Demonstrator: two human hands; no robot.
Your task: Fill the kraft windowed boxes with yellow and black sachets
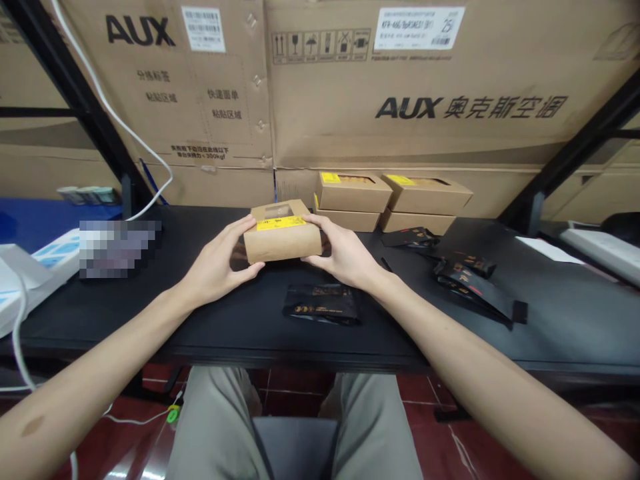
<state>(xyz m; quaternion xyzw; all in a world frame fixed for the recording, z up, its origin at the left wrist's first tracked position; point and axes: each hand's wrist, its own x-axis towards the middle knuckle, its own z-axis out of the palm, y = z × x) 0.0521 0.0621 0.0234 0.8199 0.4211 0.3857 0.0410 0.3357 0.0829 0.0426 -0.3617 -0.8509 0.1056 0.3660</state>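
Both hands grasp a small kraft box (283, 232) near the middle of the black surface (210, 333): the left hand (220, 263) clasps its left end, the right hand (343, 252) its right. A black sachet (321, 303) lies just in front, toward the near edge.

Matt brown cardboard box (283, 233) at centre; glossy black foil packet (321, 303) below it; smooth matt black worktop (200, 320); shiny red floor tiles (480, 447).
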